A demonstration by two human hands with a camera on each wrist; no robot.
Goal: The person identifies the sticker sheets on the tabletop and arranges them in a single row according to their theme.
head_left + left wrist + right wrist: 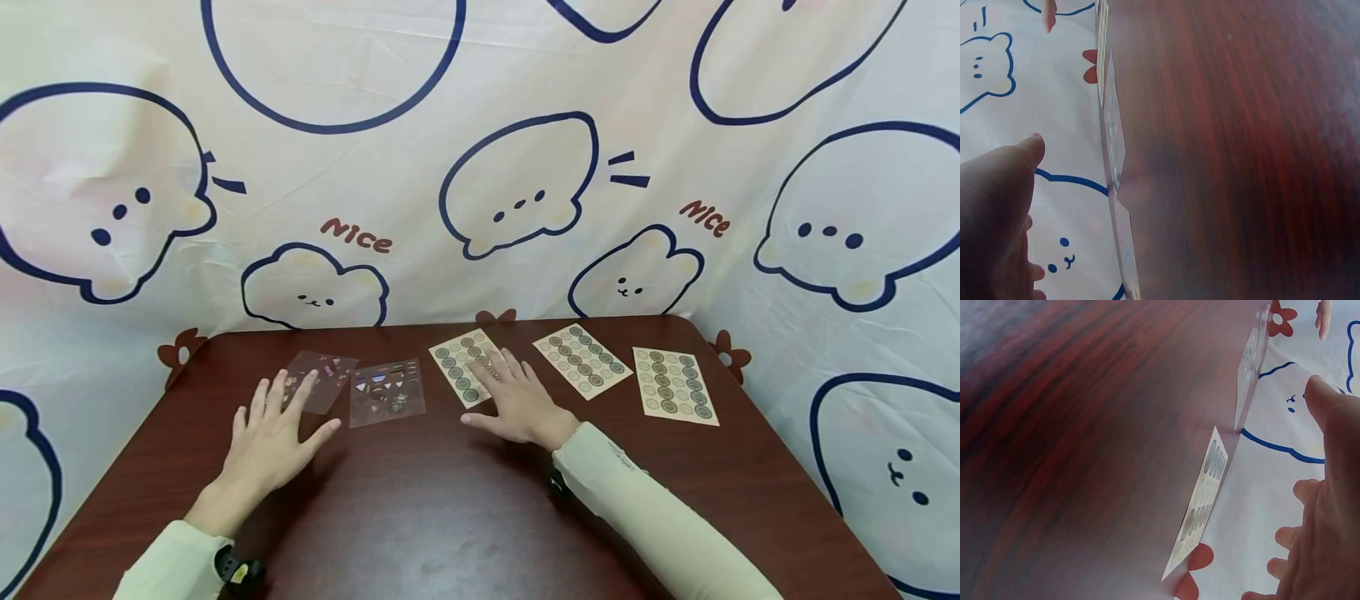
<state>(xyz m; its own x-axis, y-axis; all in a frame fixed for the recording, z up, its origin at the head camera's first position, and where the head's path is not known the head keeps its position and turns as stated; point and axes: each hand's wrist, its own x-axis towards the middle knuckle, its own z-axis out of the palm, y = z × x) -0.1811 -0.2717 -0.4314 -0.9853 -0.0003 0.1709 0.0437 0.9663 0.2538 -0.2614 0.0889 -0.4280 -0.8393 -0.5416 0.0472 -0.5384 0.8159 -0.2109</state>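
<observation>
Dark-red wood worktop (pixel 465 517); left hand (pixel 266 437) flat, fingers spread, tips on clear sticker sheet (pixel 321 380); right hand (pixel 517 400) flat, spread, on round-label sheet (pixel 461 365). Head view only: two more label sheets; wrist views: sheets edge-on.

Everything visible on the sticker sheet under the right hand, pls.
The sticker sheet is a cream paper rectangle printed with rows of round green and tan stickers. It lies flat and angled on the dark wood table, leftmost of three like sheets, beside a clear sheet. The right hand lies on it with straight, spread fingers, covering its right side.
</observation>
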